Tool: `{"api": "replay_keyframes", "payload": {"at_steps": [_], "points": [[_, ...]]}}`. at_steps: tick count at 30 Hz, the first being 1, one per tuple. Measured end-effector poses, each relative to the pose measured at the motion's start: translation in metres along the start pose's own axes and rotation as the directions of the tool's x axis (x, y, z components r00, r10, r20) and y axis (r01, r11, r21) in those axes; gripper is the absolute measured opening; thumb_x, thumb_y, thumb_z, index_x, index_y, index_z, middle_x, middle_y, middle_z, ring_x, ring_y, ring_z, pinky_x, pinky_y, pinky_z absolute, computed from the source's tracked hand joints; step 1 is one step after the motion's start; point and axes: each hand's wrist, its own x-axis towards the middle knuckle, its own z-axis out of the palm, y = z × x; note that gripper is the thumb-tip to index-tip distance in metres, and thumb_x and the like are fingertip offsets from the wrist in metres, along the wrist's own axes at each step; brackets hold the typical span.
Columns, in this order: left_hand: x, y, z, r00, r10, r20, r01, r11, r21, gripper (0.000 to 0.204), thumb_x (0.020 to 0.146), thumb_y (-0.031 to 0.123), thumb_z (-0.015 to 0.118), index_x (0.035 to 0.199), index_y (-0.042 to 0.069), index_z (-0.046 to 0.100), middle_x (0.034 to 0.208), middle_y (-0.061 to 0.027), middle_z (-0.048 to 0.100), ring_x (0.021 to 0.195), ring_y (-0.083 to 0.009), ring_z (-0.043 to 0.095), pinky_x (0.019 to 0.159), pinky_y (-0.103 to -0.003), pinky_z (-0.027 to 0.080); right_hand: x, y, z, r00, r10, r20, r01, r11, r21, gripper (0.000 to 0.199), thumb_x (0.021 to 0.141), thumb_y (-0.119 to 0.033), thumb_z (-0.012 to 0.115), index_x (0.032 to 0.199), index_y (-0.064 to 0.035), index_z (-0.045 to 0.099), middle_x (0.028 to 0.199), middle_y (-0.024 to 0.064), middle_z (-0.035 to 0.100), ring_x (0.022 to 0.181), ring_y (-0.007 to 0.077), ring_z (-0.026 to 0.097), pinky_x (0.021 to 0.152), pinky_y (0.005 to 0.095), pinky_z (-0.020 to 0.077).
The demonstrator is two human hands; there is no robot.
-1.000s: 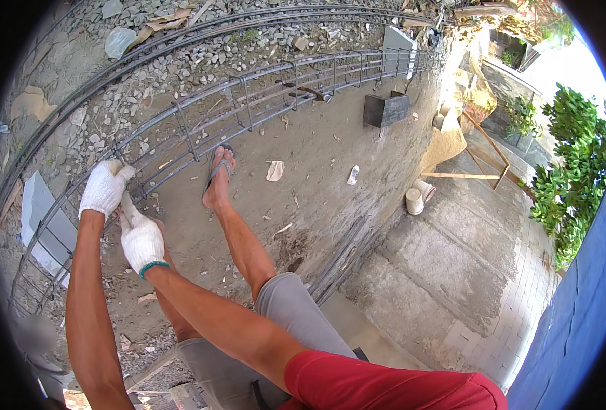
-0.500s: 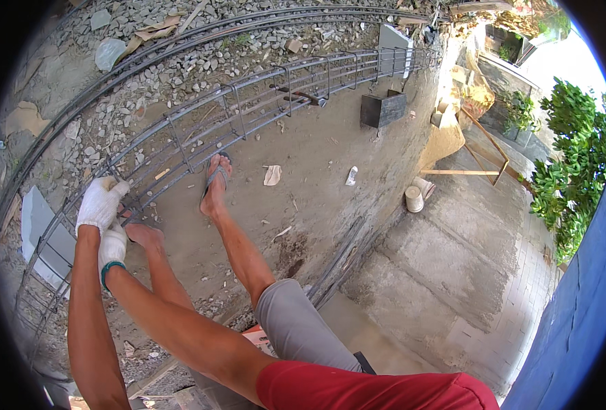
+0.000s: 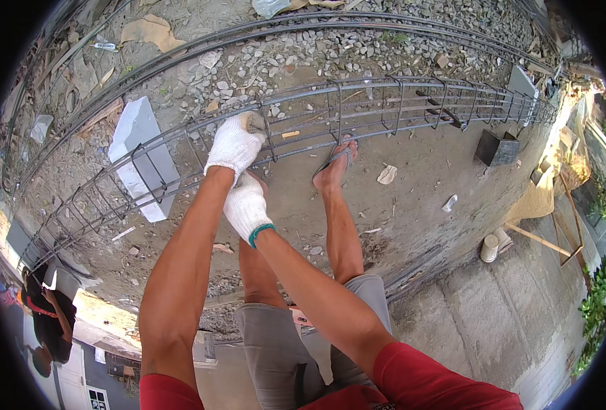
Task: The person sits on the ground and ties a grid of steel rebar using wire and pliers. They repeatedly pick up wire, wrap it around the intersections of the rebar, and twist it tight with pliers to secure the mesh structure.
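A long steel rebar cage [image 3: 357, 109] lies across the gravel and concrete ground in front of me. My left hand [image 3: 234, 142], in a white knit glove, is closed around one of the cage's bars near a stirrup. My right hand [image 3: 247, 205], in a white glove with a green cuff, sits just below the left one against the cage's lower bar; what its fingers hold is hidden. My bare foot in a sandal [image 3: 335, 167] rests beside the cage.
A white block [image 3: 139, 154] props the cage on the left. A dark metal box [image 3: 497, 147] and a white bucket [image 3: 489, 248] stand to the right. Loose gravel, scraps and more rebar lie beyond. Another person [image 3: 46, 321] is at the lower left edge.
The view has swung so the cage and my hands sit nearer the middle. My hands have stayed close together on the cage, the left now gripping a bar higher up.
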Motion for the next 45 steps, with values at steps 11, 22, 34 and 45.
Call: {"api": "replay_keyframes", "payload": {"at_steps": [11,22,34,45], "points": [[-0.043,-0.017,0.053,0.82,0.15,-0.552,-0.111,0.988,0.104,0.019,0.082,0.005,0.071,0.101,0.01,0.07,0.093,-0.0127,0.074,0.097,-0.0355,0.069,0.084,-0.045,0.054,0.004,-0.18,-0.057,0.997,-0.075,-0.018,0.052,0.824,-0.564,0.034,0.101,-0.021,0.059,0.126,-0.0017,0.071,0.117,0.0193,0.075,0.11,0.0313,0.073,0.093,0.0366,0.0547],[-0.042,-0.032,0.072,0.62,0.356,-0.699,-0.419,0.904,0.089,0.015,0.081,-0.003,0.068,0.094,0.003,0.069,0.089,-0.0174,0.069,0.091,-0.0394,0.066,0.08,-0.047,0.052,0.089,-0.257,0.029,0.828,0.548,0.117,0.319,-0.291,-0.902,0.041,0.099,-0.038,0.054,0.099,-0.007,0.08,0.079,0.0173,0.075,0.066,0.0282,0.075,0.06,0.0424,0.0632],[-0.038,-0.058,0.081,0.541,0.474,-0.694,-0.406,0.87,0.278,0.029,0.084,0.006,0.071,0.113,0.006,0.069,0.115,-0.0114,0.071,0.112,-0.0397,0.061,0.098,-0.05,0.049,0.079,-0.22,-0.027,0.839,0.522,0.15,-0.099,0.418,-0.903,0.039,0.096,-0.036,0.07,0.092,0.0026,0.07,0.071,0.0075,0.063,0.055,0.0128,0.056,0.048,0.0283,0.0449],[-0.033,-0.056,0.049,0.682,0.596,-0.424,-0.362,0.779,0.512,0.025,0.087,0.019,0.074,0.112,0.018,0.075,0.112,0.0029,0.075,0.104,-0.0266,0.065,0.09,-0.044,0.05,0.043,-0.199,-0.061,0.916,-0.027,0.4,0.391,-0.158,-0.907,0.036,0.092,-0.028,0.062,0.123,-0.0141,0.075,0.113,0.0174,0.075,0.107,0.0373,0.071,0.095,0.0471,0.0556]]}}
